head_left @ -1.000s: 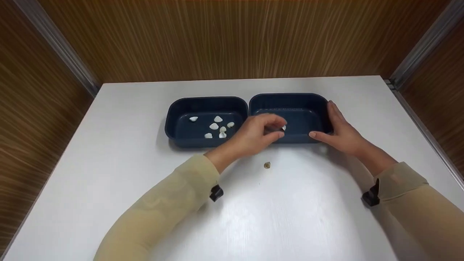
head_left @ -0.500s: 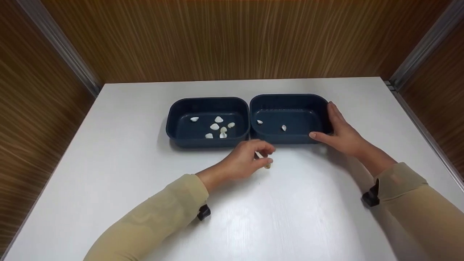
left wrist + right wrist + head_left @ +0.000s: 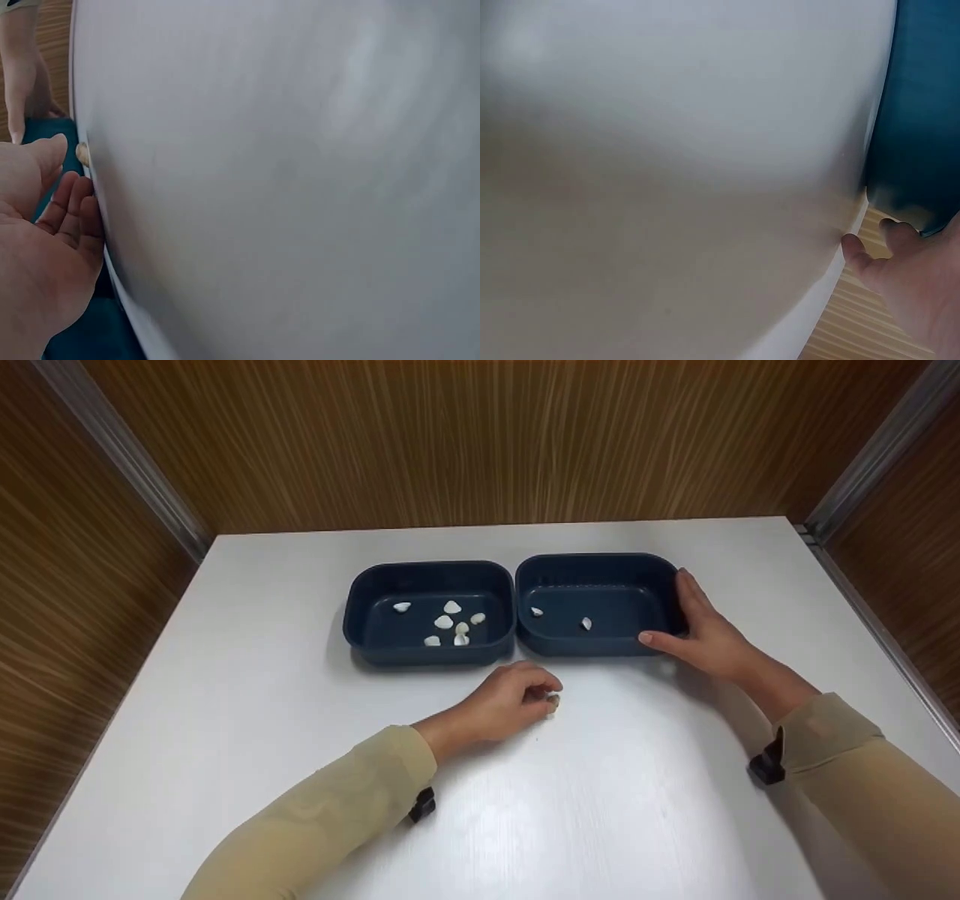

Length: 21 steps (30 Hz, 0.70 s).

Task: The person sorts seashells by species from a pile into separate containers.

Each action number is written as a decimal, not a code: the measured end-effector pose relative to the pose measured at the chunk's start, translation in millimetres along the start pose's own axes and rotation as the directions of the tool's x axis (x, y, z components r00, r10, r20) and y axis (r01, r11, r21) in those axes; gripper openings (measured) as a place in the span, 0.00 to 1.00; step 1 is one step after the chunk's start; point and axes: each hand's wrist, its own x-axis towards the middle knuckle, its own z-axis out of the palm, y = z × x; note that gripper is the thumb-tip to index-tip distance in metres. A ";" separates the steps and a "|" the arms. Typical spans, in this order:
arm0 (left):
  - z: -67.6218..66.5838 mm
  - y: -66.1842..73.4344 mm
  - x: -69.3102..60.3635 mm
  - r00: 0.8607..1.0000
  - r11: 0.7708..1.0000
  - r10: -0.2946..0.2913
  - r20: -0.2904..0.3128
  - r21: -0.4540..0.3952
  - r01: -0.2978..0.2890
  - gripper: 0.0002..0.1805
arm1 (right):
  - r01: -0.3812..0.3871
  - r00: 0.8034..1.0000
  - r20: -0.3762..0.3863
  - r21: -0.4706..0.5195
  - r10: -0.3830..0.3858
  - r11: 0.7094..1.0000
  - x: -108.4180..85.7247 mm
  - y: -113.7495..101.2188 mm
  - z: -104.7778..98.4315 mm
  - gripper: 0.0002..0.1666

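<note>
Beside a small tan shell point(image 3: 553, 700) on the white table, my left hand point(image 3: 504, 701) bends its thumb and fingers loosely around it. In the left wrist view the shell point(image 3: 82, 154) sits just past the thumb tip, with a gap visible. My right hand point(image 3: 712, 637) rests against the right end of the right dark blue box point(image 3: 592, 646), its fingers straight along the outer wall and the thumb on the front rim. Two pale shells lie in that box, one a slim white shell point(image 3: 586, 624). Several white shells, including one shell point(image 3: 443, 622), lie in the left box point(image 3: 420, 655).
Both boxes stand side by side near the back of the white table point(image 3: 570, 810). A wood-grain panel point(image 3: 495, 442) rises behind the table, with similar panels at left and right.
My left hand has come out of the right box and down toward the tan shell on the table. A pale shell shows at that box's left side. My right hand stays in place.
</note>
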 end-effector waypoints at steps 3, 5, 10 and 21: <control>1.0 -2.7 1.9 1.000 0.999 0.001 0.017 0.034 -0.002 0.12 | -0.002 1.000 -0.001 0.002 0.002 1.000 0.5 0.2 0.6 0.72; 1.5 -4.6 2.7 1.000 0.999 0.000 0.026 0.048 -0.001 0.13 | -0.001 1.000 -0.003 0.004 0.001 1.000 0.8 0.1 1.0 0.72; 1.2 -9.3 2.8 0.999 0.998 0.013 0.031 0.057 -0.015 0.13 | 0.008 1.000 -0.005 0.003 -0.008 1.000 1.5 -1.0 1.4 0.72; 1.0 -10.9 4.7 0.998 0.998 0.008 0.058 0.066 -0.012 0.15 | -0.001 1.000 -0.004 0.012 0.001 1.000 0.7 -0.2 1.0 0.71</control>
